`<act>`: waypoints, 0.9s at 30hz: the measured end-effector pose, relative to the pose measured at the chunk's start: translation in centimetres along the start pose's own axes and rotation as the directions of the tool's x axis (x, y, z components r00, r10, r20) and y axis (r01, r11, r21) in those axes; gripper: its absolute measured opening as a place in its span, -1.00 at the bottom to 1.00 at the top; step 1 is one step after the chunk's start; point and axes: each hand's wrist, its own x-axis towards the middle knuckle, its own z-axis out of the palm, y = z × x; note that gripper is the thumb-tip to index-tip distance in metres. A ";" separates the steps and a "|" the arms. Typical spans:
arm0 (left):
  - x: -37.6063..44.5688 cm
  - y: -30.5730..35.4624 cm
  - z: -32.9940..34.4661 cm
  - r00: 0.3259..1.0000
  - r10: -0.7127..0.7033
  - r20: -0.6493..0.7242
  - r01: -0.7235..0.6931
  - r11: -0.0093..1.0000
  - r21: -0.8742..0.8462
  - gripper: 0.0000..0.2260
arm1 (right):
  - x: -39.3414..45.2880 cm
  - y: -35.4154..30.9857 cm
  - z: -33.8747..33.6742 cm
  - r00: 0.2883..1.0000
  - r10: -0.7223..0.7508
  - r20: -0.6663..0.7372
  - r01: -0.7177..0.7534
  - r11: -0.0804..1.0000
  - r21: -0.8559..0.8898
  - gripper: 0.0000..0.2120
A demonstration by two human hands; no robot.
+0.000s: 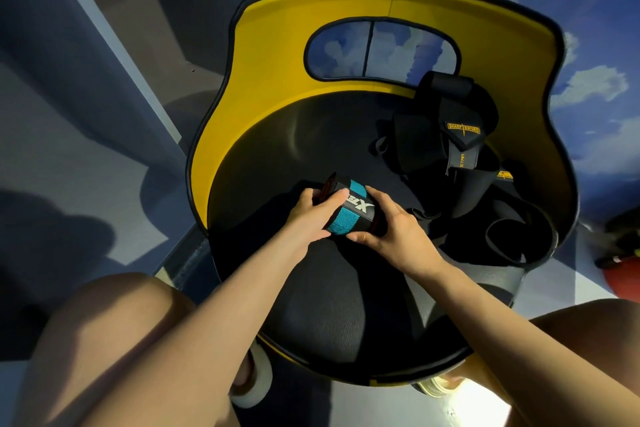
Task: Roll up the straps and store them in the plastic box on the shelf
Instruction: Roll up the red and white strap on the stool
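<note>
Rolling looks nearly done on one strap (349, 210), a black and teal roll at the centre of the frame, just above the black seat of a yellow chair (277, 55). The left hand (311, 215) clasps its left end; the right hand (391, 229) cups the other from below. Next probably comes securing its end. More straps (460, 149) lie loose at middle right; no box shows.

Dim bluish light is filling the scene; a bright glare is burning out the floor (481, 402) at bottom right; wide-angle distortion is bending the edges; the black straps (460, 163) are losing detail in shadow.
</note>
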 end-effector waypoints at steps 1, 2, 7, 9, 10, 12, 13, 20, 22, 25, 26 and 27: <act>-0.1 0.1 0.1 1.000 0.013 -0.015 -0.013 1.000 0.008 -0.53 | -0.1 -0.1 0.0 1.000 0.012 -0.012 -0.012 1.000 0.028 -0.24; 0.0 0.1 0.1 0.999 0.031 -0.033 -0.030 0.999 0.029 -0.54 | -0.2 -0.3 0.0 0.999 0.022 -0.023 -0.021 0.998 0.059 -0.27; 0.1 -0.1 0.1 0.992 0.075 -0.105 -0.076 0.997 -0.004 -0.59 | -0.1 -1.1 -0.6 0.989 0.068 -0.131 -0.035 0.971 0.238 -0.42; 0.0 0.0 0.1 0.986 0.095 -0.135 -0.104 0.993 -0.062 -0.59 | -0.1 -1.6 -0.6 0.954 0.086 -0.286 -0.012 0.968 0.251 -0.51; 0.0 0.1 0.0 0.983 0.103 -0.150 -0.119 0.988 -0.101 -0.58 | -0.3 -1.8 -0.5 0.929 0.106 -0.355 -0.017 0.970 0.244 -0.56; 0.0 0.4 -0.4 0.981 0.109 -0.161 -0.144 0.965 -0.220 -0.55 | -0.4 -2.2 -0.3 0.903 0.200 -0.380 -0.092 0.954 0.284 -0.62; 0.0 0.6 -0.5 0.983 0.109 -0.151 -0.149 0.945 -0.291 -0.54 | -0.3 -2.4 -0.2 0.911 0.272 -0.310 -0.151 0.920 0.361 -0.61; -0.5 -0.1 -1.0 0.969 0.131 0.212 -0.022 0.893 -0.450 -0.63 | 0.5 -3.2 0.8 0.956 0.203 0.213 -0.281 0.414 0.866 -0.50; -0.3 0.1 -1.6 0.972 0.098 0.215 0.007 0.898 -0.441 -0.63 | 0.6 -3.2 0.8 0.965 0.187 0.185 -0.246 0.394 0.886 -0.49; 0.1 0.6 -3.0 0.974 0.084 0.211 0.000 0.928 -0.372 -0.59 | 0.7 -3.6 0.6 0.967 0.185 0.174 -0.236 0.405 0.883 -0.49; 0.2 0.9 -3.5 0.967 0.099 0.234 -0.013 0.939 -0.342 -0.55 | 0.7 -3.7 0.5 0.968 0.184 0.168 -0.232 0.414 0.880 -0.48; 0.2 1.1 -3.9 0.961 0.113 0.254 -0.027 0.947 -0.319 -0.50 | 0.8 -3.9 0.3 0.969 0.186 0.162 -0.228 0.420 0.879 -0.47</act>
